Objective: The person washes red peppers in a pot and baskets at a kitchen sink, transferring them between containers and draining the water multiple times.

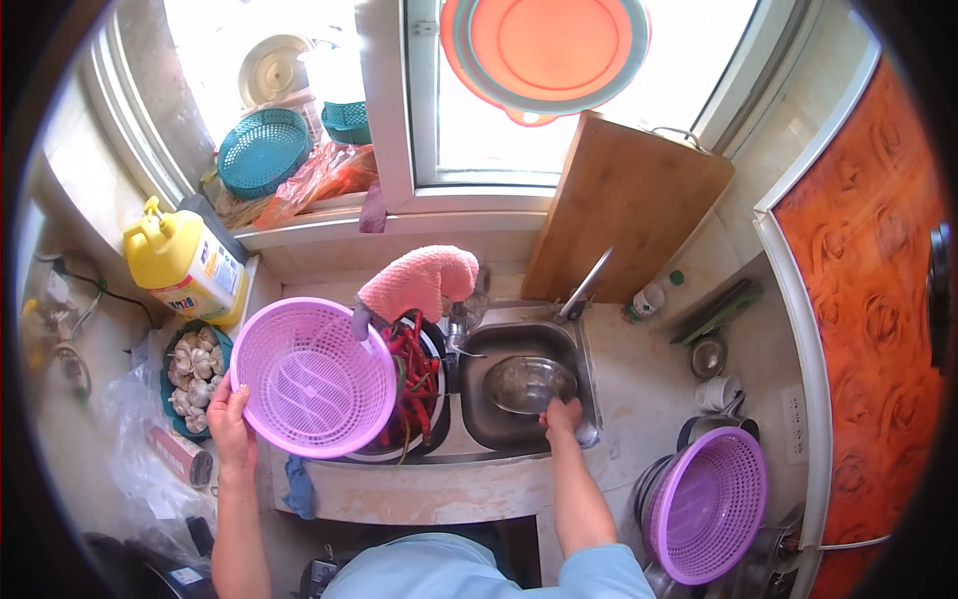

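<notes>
My left hand [233, 421] grips the rim of a purple plastic colander [310, 374], which is tilted and shows only its perforated inside. Behind the colander's right side, red chili peppers [416, 382] fill a container that is partly covered. My right hand [561, 417] holds the edge of a shiny metal bowl [528, 382] in the stainless steel sink [486, 430]. What the bowl contains is hard to make out. A faucet [458, 326] stands at the sink's left, with a pink cloth [419, 281] draped over it.
A wooden cutting board [629, 210] leans behind the sink beside a knife [587, 283]. Garlic bulbs [196, 374] fill a green basket at left, below a yellow jug [183, 258]. Another purple colander [707, 505] stands at right. A blue cloth [299, 487] hangs over the counter edge.
</notes>
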`<state>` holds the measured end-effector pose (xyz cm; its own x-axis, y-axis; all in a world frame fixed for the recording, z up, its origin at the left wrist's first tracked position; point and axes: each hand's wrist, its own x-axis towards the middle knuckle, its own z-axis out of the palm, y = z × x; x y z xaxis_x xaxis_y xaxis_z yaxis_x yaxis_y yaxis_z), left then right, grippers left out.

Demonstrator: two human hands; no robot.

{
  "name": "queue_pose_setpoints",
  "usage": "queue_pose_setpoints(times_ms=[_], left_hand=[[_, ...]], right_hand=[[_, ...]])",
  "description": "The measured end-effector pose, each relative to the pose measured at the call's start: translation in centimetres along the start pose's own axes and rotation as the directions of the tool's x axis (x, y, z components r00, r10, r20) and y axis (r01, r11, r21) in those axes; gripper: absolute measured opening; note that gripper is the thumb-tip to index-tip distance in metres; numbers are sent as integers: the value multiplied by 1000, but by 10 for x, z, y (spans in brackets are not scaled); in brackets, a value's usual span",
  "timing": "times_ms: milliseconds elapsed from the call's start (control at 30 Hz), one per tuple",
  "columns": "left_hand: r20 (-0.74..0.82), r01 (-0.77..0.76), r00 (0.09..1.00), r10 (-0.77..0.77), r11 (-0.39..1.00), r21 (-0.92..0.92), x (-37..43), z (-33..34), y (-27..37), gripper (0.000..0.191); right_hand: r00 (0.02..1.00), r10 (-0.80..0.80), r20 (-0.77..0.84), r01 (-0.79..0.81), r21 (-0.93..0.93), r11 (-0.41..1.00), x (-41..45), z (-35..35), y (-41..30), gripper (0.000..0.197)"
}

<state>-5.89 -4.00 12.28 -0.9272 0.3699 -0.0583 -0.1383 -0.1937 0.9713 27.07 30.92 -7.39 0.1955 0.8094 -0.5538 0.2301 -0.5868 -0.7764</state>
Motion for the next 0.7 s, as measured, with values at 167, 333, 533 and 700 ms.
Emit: queue_pose_setpoints(times_ms=[167, 333, 533, 700], left_hand=[[2, -216, 972, 233, 895, 390, -13, 39, 15, 40], [158, -464, 827, 540, 495, 734, -24, 54, 21, 42], [124, -493, 816, 565, 566, 661, -22, 55, 20, 44], [118, -466, 855, 505, 647, 604, -24, 47, 16, 43]], right_hand=[[704, 604, 373, -684, 585, 436, 21, -28, 39, 10], [555, 468, 687, -800, 596, 74, -26, -23, 76, 16], [767, 396, 505, -638, 532, 557, -65, -45, 42, 13], [982, -186, -19, 182, 324, 928, -81, -62, 1, 9]])
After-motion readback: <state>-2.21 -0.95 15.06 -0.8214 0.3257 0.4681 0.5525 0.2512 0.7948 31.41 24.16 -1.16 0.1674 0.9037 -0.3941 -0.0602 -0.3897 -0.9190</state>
